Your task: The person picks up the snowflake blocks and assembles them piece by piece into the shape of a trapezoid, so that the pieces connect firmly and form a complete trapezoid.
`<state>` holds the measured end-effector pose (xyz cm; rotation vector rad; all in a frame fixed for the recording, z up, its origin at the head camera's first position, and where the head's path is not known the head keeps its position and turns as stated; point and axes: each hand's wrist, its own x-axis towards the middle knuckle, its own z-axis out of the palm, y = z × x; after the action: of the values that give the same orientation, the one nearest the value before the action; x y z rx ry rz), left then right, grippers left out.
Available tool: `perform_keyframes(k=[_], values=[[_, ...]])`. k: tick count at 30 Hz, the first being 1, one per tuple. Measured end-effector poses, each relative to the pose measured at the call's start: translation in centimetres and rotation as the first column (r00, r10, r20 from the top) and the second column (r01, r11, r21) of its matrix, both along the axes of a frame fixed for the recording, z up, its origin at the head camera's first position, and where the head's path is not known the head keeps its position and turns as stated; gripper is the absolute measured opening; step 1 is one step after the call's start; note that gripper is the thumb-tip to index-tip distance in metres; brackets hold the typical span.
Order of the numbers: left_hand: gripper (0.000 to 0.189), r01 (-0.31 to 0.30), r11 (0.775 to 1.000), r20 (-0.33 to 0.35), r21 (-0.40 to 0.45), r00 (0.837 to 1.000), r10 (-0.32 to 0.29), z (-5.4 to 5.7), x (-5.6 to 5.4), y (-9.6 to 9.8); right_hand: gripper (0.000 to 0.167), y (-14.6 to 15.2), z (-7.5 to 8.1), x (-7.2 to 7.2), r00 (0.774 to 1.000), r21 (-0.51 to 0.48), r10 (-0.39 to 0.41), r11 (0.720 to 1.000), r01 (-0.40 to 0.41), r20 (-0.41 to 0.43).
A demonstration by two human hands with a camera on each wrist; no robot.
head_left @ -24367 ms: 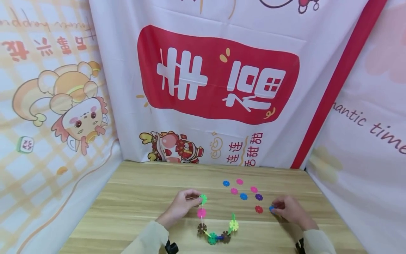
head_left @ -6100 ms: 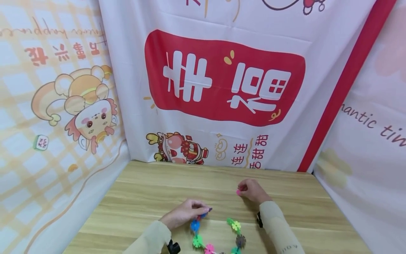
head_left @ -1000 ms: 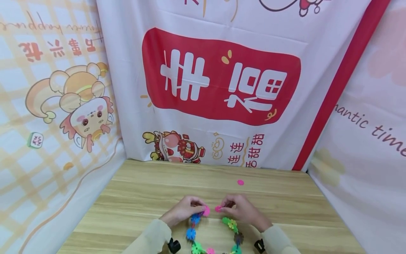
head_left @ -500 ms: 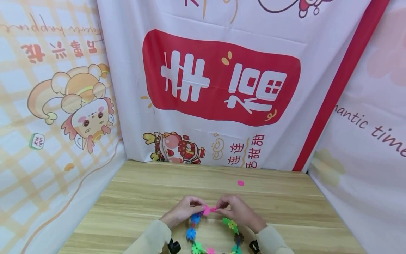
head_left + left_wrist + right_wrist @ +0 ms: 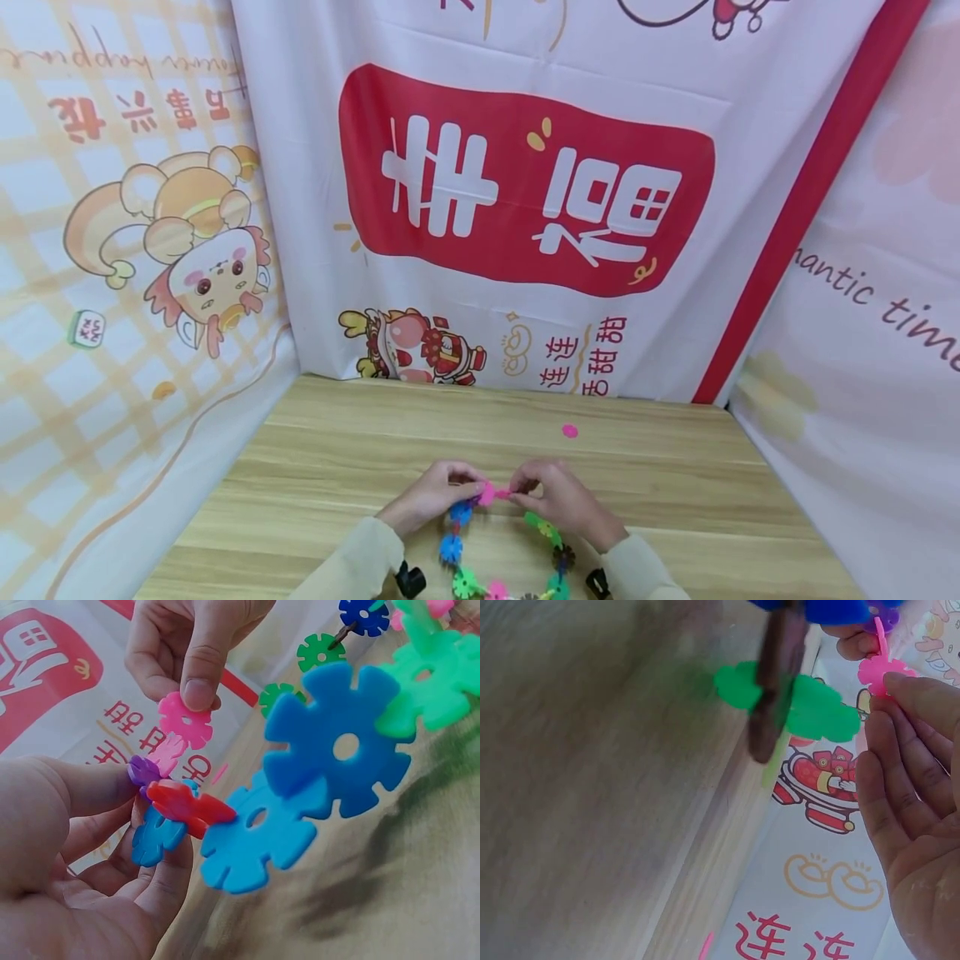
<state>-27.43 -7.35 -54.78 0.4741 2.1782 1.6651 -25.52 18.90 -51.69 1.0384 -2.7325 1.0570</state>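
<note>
A chain of notched plastic snowflake discs (image 5: 451, 550) in several colours curves below both hands. My left hand (image 5: 429, 498) pinches the purple snowflake disc (image 5: 141, 772) near one end of it. Beside this one sit a red disc (image 5: 187, 804) and a blue disc (image 5: 259, 838). A pink disc (image 5: 168, 754) sticks out past the left fingertips. My right hand (image 5: 561, 497) pinches another pink snowflake disc (image 5: 186, 721) between thumb and finger, its edge meeting the first pink one. The chain's other end, a green disc (image 5: 532, 519), hangs just under the right hand.
One loose pink disc (image 5: 570, 431) lies farther back on the wooden table (image 5: 360, 425). A printed white cloth (image 5: 300, 275) hangs behind the table's far edge, with more printed cloth at both sides.
The right hand has moved left, bringing its pink disc against the chain's pink one. Since the oldest frame the chain has grown longer, and the several loose discs are down to one.
</note>
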Motion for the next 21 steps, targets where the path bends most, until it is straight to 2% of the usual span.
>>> perform_keyframes(k=[4,8,14,21], values=[[0.024,-0.004,1.0,0.005,-0.008,1.0,0.004,0.1,0.1,0.2,0.007,-0.3,0.0,0.2,0.999,0.024,0.008,1.0,-0.007,-0.046],[0.02,-0.015,1.0,0.012,0.002,1.0,0.015,0.3,0.1,0.5,0.004,-0.6,0.4,0.4,0.991,0.056,0.024,0.998,-0.016,-0.134],[0.018,-0.044,0.998,0.004,0.037,0.999,0.044,0.8,-0.2,0.7,0.007,-0.9,0.8,0.3,0.959,0.03,0.059,0.998,-0.053,-0.277],[0.016,-0.056,0.997,0.005,0.047,0.998,0.056,1.0,-0.1,0.9,0.015,-0.9,0.2,-0.1,0.917,-0.044,0.105,0.99,-0.132,-0.384]])
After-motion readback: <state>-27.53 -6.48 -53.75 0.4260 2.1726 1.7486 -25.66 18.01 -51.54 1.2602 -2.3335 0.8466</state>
